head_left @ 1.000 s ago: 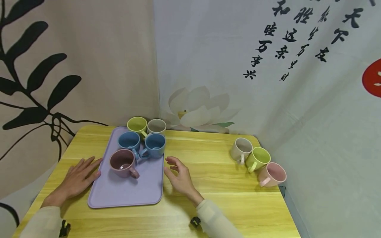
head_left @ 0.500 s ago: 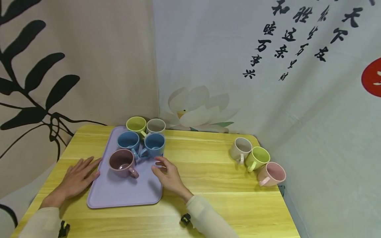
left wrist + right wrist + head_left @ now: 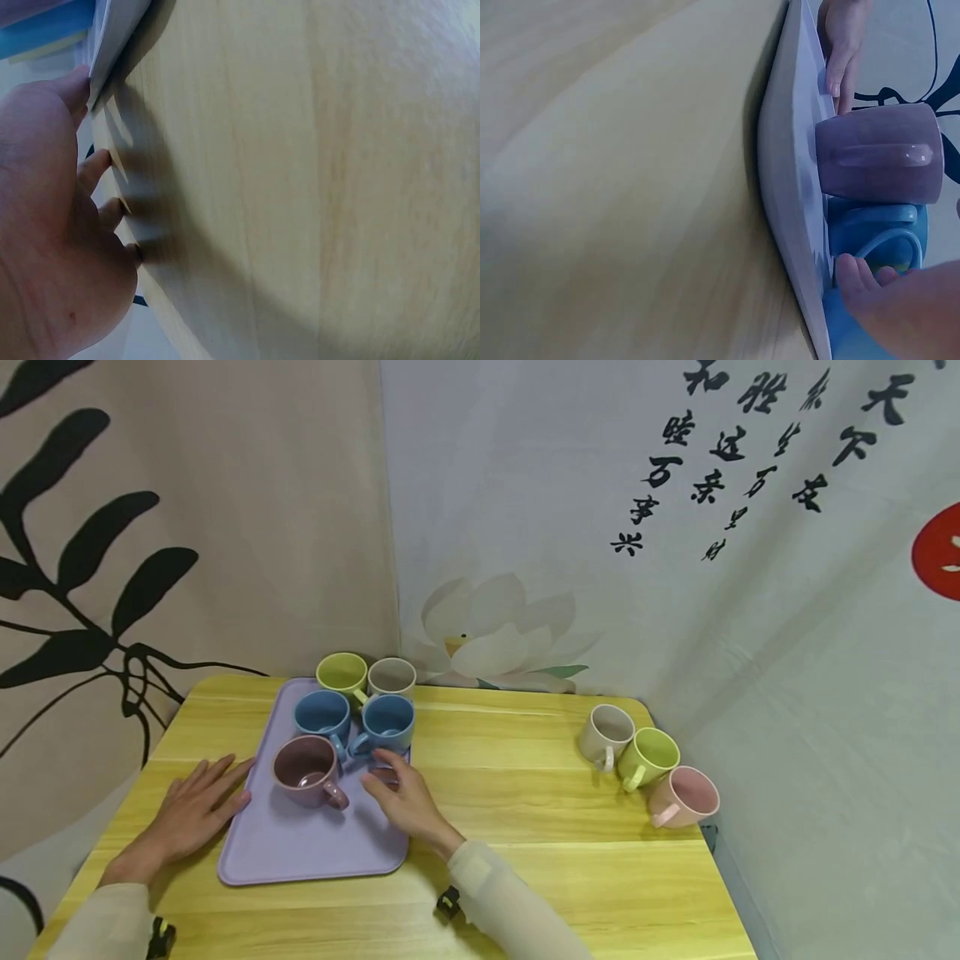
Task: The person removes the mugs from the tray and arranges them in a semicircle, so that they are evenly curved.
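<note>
A lilac tray lies on the left part of the table with several mugs at its far end. My left hand rests spread on the wood, its fingertips touching the tray's left edge. Over the tray's right part hovers my right hand, fingers loosely bent with a gap to the thumb. It is nearest the right-hand blue mug; whether it touches the mug is unclear. Beside that mug stand another blue mug and a mauve mug. Behind them are a green mug and a light grey mug.
At the table's right edge stand a light grey mug, a green mug and a pink mug, close together. Bare wooden tabletop lies between them and the tray. Printed cloth hangs behind the table.
My right hand has moved left, from beside the tray's right edge to above the tray near the blue mug. My left hand and the mugs have kept their places.
</note>
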`<state>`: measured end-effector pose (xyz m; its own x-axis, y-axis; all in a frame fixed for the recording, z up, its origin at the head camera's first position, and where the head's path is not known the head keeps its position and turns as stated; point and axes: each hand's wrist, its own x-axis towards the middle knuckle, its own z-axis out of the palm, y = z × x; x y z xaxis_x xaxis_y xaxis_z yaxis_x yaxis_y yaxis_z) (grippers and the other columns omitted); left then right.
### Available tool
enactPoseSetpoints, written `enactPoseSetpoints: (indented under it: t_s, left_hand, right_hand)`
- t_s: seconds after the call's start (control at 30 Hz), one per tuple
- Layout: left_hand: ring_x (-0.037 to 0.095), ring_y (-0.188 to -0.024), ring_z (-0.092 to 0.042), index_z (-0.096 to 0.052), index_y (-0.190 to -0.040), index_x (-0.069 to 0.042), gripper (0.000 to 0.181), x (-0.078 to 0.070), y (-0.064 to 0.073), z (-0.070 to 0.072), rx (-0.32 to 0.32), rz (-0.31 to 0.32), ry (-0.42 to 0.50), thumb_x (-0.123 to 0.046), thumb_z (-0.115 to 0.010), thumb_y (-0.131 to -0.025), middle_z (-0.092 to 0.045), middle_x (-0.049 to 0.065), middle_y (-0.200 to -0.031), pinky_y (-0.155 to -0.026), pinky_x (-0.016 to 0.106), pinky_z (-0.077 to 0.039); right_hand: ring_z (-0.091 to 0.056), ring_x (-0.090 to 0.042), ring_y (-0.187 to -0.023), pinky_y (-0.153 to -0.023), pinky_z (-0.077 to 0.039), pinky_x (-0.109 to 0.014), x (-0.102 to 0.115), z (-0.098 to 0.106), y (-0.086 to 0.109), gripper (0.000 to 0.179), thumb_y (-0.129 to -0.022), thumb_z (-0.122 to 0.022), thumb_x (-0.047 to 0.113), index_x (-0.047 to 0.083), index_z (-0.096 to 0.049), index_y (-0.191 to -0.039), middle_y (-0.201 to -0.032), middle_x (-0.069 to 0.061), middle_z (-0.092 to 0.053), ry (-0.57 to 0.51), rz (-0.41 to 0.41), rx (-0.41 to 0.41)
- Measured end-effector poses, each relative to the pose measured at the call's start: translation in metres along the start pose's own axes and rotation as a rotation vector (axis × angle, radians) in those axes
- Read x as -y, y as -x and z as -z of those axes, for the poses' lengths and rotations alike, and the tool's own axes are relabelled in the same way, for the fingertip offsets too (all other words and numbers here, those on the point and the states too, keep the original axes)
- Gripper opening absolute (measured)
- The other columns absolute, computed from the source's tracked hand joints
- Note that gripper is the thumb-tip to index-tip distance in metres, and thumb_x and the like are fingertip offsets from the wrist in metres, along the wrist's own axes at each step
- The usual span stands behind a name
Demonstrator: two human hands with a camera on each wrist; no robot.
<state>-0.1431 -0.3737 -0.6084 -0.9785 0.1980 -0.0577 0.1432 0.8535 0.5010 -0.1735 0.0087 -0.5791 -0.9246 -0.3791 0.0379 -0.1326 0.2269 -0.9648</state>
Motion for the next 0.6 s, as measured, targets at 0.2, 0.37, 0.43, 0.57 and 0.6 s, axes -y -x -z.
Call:
enactPoseSetpoints:
  t_s: [0.2,0.37,0.43,0.57,0.6]
  left_hand:
    - [0.076,-0.164,-0.008,-0.029,-0.18,-0.017,0.068,-0.002,-0.001,0.001,0.002,-0.004,-0.003,-0.046,-0.048,-0.121,-0.021,0.041,-0.181,-0.123,0.097,-0.002]
    - [0.075,-0.165,-0.007,-0.028,-0.18,-0.017,0.069,-0.001,-0.002,0.001,0.01,0.007,-0.011,-0.048,-0.047,-0.121,-0.02,0.041,-0.181,-0.124,0.096,-0.001]
    - [0.074,-0.166,-0.006,-0.028,-0.18,-0.016,0.069,0.0,-0.001,0.001,0.01,0.009,-0.01,-0.047,-0.047,-0.121,-0.02,0.041,-0.181,-0.125,0.095,0.0]
    - [0.074,-0.166,-0.005,-0.029,-0.179,-0.016,0.069,0.0,0.0,0.0,0.003,0.005,-0.001,-0.047,-0.047,-0.121,-0.02,0.041,-0.181,-0.126,0.095,0.002]
    - [0.073,-0.166,-0.005,-0.029,-0.179,-0.016,0.069,0.0,0.0,0.0,0.001,0.003,0.001,-0.046,-0.048,-0.121,-0.02,0.04,-0.181,-0.126,0.095,0.002]
  right_hand:
    - [-0.069,-0.042,-0.146,-0.123,-0.058,-0.042,0.0,-0.007,-0.008,0.063,-0.116,-0.064,0.036,0.003,-0.049,-0.167,-0.166,-0.023,-0.062,0.027,-0.015,0.008]
    - [-0.07,-0.042,-0.145,-0.121,-0.06,-0.046,0.001,-0.012,-0.015,0.065,-0.115,-0.065,0.039,0.005,-0.049,-0.168,-0.163,-0.024,-0.064,0.05,-0.033,0.001]
    - [-0.07,-0.041,-0.144,-0.12,-0.06,-0.044,0.001,-0.014,-0.017,0.065,-0.114,-0.066,0.04,0.007,-0.05,-0.168,-0.161,-0.023,-0.066,0.052,-0.037,0.002]
    - [-0.071,-0.035,-0.145,-0.117,-0.059,-0.032,0.004,-0.018,-0.021,0.065,-0.113,-0.067,0.044,0.013,-0.051,-0.168,-0.159,-0.017,-0.068,0.051,-0.056,0.008]
    - [-0.071,-0.035,-0.145,-0.117,-0.059,-0.031,0.005,-0.019,-0.022,0.064,-0.113,-0.067,0.044,0.014,-0.051,-0.167,-0.159,-0.016,-0.069,0.044,-0.055,0.013]
